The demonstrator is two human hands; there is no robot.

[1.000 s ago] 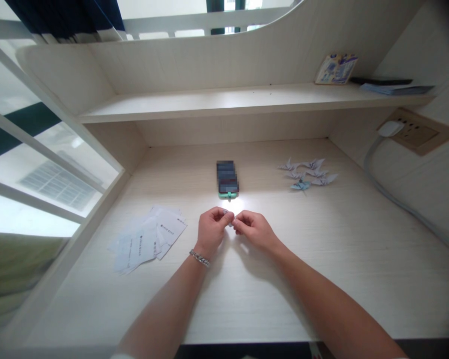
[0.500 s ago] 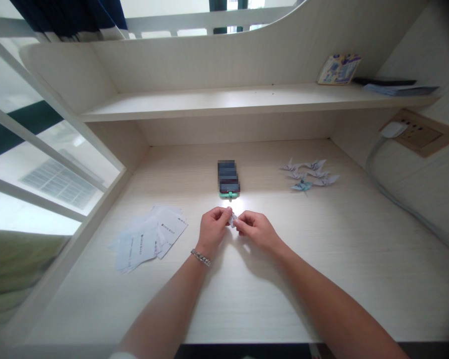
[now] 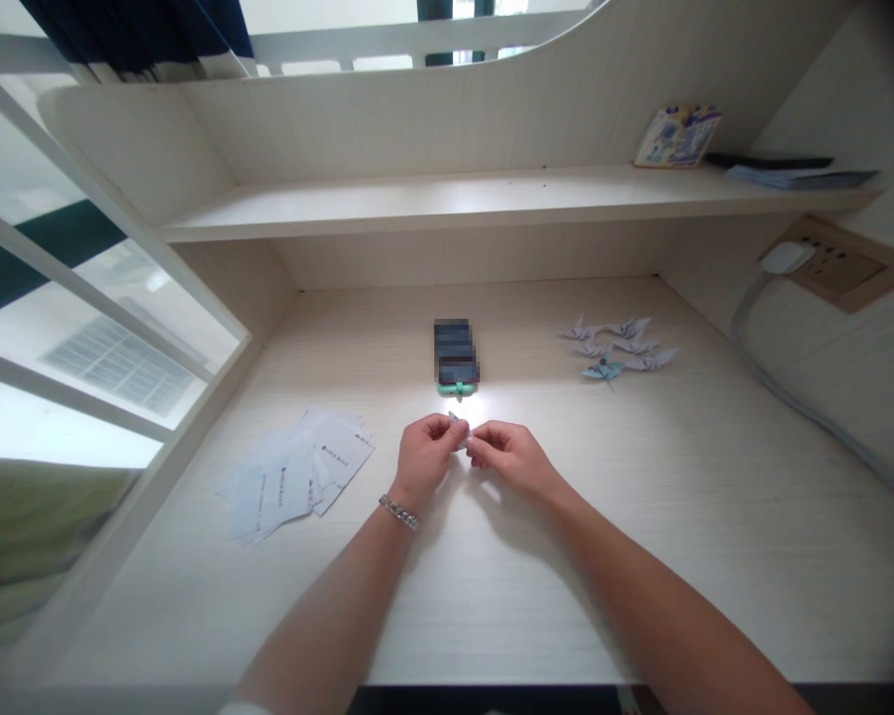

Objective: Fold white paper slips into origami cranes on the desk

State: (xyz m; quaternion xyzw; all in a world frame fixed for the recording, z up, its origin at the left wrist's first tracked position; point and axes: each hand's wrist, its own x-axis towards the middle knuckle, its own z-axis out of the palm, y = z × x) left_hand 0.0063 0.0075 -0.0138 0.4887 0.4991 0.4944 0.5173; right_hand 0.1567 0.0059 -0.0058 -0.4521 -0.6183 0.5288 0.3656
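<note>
Between my hands is a small folded piece of white paper [image 3: 458, 431], mostly hidden by fingers. My left hand [image 3: 426, 452] pinches it from the left, thumb on top, a chain bracelet at the wrist. From the right, my right hand [image 3: 513, 455] grips its edge between thumb and fingers. Several folded paper cranes [image 3: 617, 348] sit in a group at the right, most of them white and one bluish-green. Loose printed paper sheets [image 3: 290, 477] lie in an overlapping pile to the left of my left hand.
A phone [image 3: 455, 353] with a green edge lies just beyond my hands. Over the desk [image 3: 484, 606] runs a shelf [image 3: 417, 204] holding a small colourful box [image 3: 676, 137] and flat dark items. A grey cable [image 3: 805, 407] hangs from the wall socket [image 3: 838, 263] at right.
The folded paper has turned in my fingers, and a pointed end now sticks up beyond my left thumb. My left thumb has shifted slightly right and down; both arms stay in place.
</note>
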